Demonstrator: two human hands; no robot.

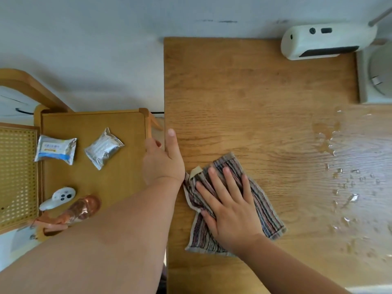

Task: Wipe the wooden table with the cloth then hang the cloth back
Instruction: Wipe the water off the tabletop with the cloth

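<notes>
A striped cloth (265, 205) lies crumpled on the wooden table (254, 98), near its left edge. My right hand (231, 211) presses flat on the cloth with fingers spread. My left hand (164, 160) grips the table's left edge, thumb on top and fingers curled over the side. Water droplets and a small puddle (331, 145) spread over the right part of the table, apart from the cloth.
A white device (326, 42) lies at the table's back right, beside a grey-white appliance (377, 77). To the left stands a lower wooden side table (118, 183) with two foil packets (56, 149), a white controller (58, 198) and a pinkish bottle (82, 210). A cane-panelled chair (17, 175) is far left.
</notes>
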